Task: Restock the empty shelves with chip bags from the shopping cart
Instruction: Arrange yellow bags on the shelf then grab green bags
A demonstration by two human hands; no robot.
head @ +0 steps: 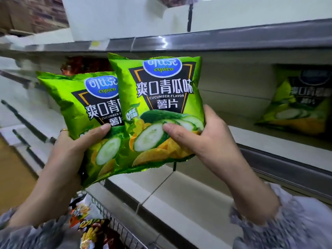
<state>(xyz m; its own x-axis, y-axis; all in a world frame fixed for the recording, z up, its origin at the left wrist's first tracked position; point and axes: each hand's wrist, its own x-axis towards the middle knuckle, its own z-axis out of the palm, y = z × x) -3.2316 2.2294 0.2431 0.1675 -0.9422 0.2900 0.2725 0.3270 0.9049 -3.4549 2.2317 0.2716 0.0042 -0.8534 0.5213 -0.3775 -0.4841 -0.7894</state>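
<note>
Green first bag [77, 108], centre-left: I logged the left hand [71, 151] clamped round it. The right hand [206, 141] gripped the overlapping second bag [161, 105], centre. A third bag [296, 105] stood on the shelf [260, 141], far right.

This is a shop aisle: long pale shelves [269, 139] run in tiers above, behind and below the fingers [179, 133], each fronted by a grey price rail [215, 40]. A small yellow label [95, 44] sits on the rail up and left of them. The fingers grip two identical green chip bags [161, 105], a matching bag [296, 108] stands on a shelf well to their right, and below them a wire cart [115, 225] holds more printed snack packs [88, 212].
</note>
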